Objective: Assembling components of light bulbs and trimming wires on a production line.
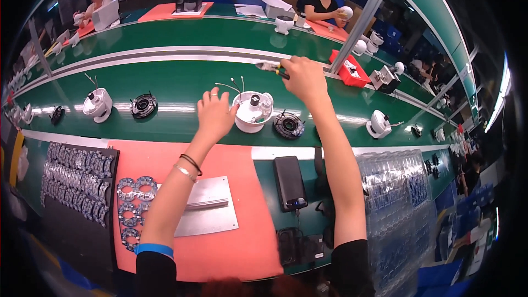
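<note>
A white round plastic housing [251, 114] stands on the green bench with its open top up, showing a dark cylindrical part inside and thin wires rising from its far rim. My left hand [215, 114] is beside it on the left, fingers apart, one digit at the housing's rim. In my right hand [306, 80], closed above and to the right of the housing, are pliers [269, 67] with yellow and black handles; their jaws point left. A black ring-shaped part [289, 125] lies just right of the housing.
Similar white housings [98, 105] [378, 125] and another black ring part [144, 105] lie along the bench. Ring circuit boards [129, 214] and a metal plate [206, 214] rest on the pink mat [247, 253]. Clear plastic trays [393, 231] are at right. Two people sit across.
</note>
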Demonstrator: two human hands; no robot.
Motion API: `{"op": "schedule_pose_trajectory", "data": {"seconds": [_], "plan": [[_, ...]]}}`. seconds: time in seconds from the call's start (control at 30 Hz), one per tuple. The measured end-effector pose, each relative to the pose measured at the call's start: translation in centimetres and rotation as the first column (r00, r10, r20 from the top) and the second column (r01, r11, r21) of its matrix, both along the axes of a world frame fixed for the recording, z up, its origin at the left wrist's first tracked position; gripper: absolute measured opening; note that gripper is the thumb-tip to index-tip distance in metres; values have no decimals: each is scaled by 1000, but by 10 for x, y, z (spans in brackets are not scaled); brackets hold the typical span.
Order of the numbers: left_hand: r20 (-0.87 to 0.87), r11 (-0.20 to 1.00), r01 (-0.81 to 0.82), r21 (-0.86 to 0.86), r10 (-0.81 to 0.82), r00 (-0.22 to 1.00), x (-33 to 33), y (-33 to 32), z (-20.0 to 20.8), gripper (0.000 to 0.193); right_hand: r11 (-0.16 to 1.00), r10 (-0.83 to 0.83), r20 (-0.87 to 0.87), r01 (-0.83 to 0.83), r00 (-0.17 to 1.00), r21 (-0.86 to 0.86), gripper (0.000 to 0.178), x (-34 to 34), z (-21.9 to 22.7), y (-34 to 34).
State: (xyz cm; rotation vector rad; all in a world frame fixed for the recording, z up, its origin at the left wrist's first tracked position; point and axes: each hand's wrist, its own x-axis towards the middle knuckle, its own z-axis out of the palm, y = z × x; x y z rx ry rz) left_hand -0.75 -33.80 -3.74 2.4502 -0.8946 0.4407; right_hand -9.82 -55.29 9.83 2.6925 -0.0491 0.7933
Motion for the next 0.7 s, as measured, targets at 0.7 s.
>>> {"op": "schedule_pose_trajectory", "data": {"seconds": [0.7], "plan": [[35, 993, 120, 16, -120, 992, 7, -64, -6, 13, 830, 255, -385, -405, 887, -383, 11, 47, -60, -53]]}}
